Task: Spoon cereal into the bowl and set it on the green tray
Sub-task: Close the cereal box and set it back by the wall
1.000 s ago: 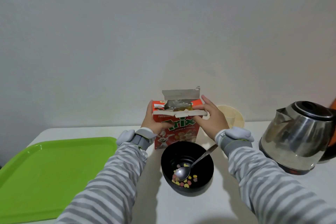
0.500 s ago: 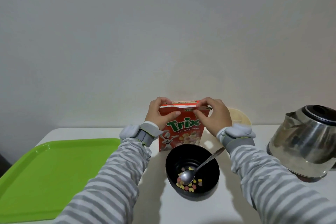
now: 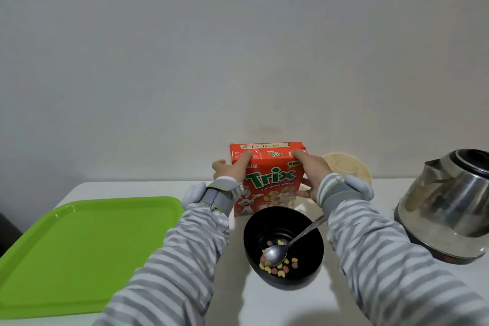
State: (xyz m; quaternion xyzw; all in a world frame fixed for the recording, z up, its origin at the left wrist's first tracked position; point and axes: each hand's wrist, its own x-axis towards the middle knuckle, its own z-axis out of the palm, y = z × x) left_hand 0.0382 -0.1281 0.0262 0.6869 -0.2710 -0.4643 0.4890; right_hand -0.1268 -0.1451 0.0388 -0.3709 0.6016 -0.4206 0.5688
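Note:
A red Trix cereal box (image 3: 270,180) stands upright at the back of the white table (image 3: 291,304), its top flaps folded shut. My left hand (image 3: 232,167) presses on the box's top left corner and my right hand (image 3: 311,167) grips its right side with a finger on the top. In front of the box sits a black bowl (image 3: 284,243) with a few coloured cereal pieces in the bottom. A metal spoon (image 3: 288,243) rests inside it, handle leaning toward the right rim. The green tray (image 3: 79,251) lies flat at the left.
A steel electric kettle (image 3: 449,209) stands at the right, close to my right sleeve. A cream-coloured bowl (image 3: 346,167) sits behind the box at the back right, near the wall.
The box's top flaps stood open a second ago; both hands have folded them down and now press the top flat. The bowl and spoon have not moved.

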